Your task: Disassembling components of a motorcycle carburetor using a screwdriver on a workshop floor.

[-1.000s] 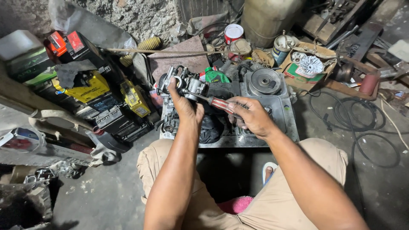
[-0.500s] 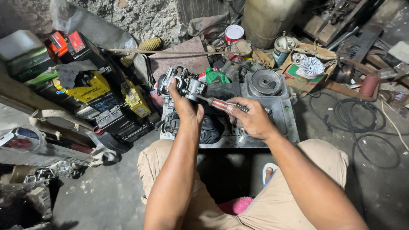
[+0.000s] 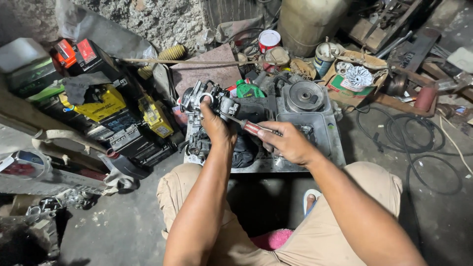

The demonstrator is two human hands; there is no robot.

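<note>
Seated low at bottom centre, knees in tan trousers (image 3: 315, 236) spread around a shallow grey metal tray (image 3: 325, 148), keeping the work close. At frame centre, right hand (image 3: 288, 144) closed around the red-and-clear handle of a screwdriver (image 3: 251, 128), shaft angled up-left toward the part. Just left of it, left hand (image 3: 216, 129) wrapped over a grimy silver metal carburettor (image 3: 209, 98), fingers curled tight, apparently bracing it against the driver's push. Above centre, a round grey metal pulley-like disc (image 3: 305, 96) resting on the tray's far end. At upper left, stacked black and yellow batteries (image 3: 106, 106). Along the top, a red-and-white tin can (image 3: 269, 39) near the rough wall.
</note>
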